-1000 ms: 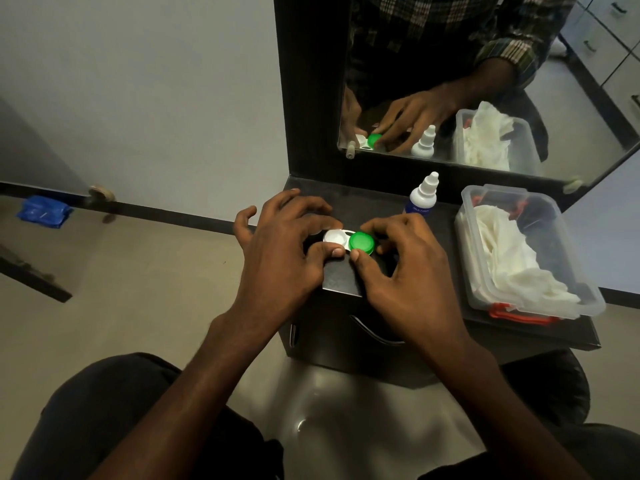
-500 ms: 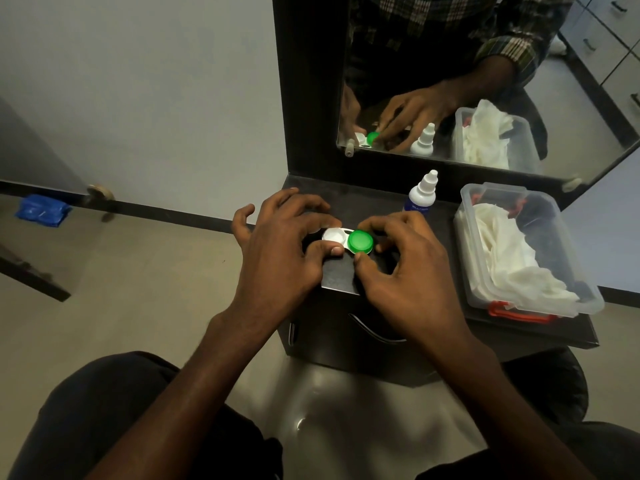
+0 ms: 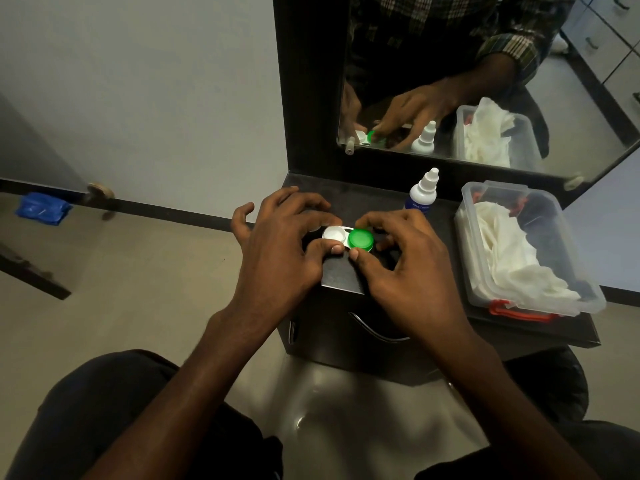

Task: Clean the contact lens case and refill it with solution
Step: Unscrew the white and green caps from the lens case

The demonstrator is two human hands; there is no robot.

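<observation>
Fingertips are meeting over the contact lens case (image 3: 346, 239), which is lying on the dark countertop (image 3: 349, 202) right between both hands. The left hand (image 3: 280, 251) is curling its thumb and forefinger round the white end, whose well is showing open, while the right hand (image 3: 412, 268) is pinching the green cap (image 3: 361, 239) between thumb and forefinger. The other right fingers are bending over the case's far side and hiding whatever is lying beneath them; the case's underside is hidden as well, and whether the well is holding any liquid cannot be told.

Just beyond the right fingers, a solution bottle (image 3: 421, 192) is standing upright, its label too small to read. Further right, a clear plastic tub (image 3: 585, 299) is holding crumpled white tissue (image 3: 502, 251), with something red and dark showing partly under it. Behind the fingers, a mirror (image 3: 588, 109) is reflecting the hands, bottle and tub, its top running out of view. Far to the left, a blue object (image 3: 41, 207) is lying on the pale floor (image 3: 138, 271) against a grey wall (image 3: 138, 81).
</observation>
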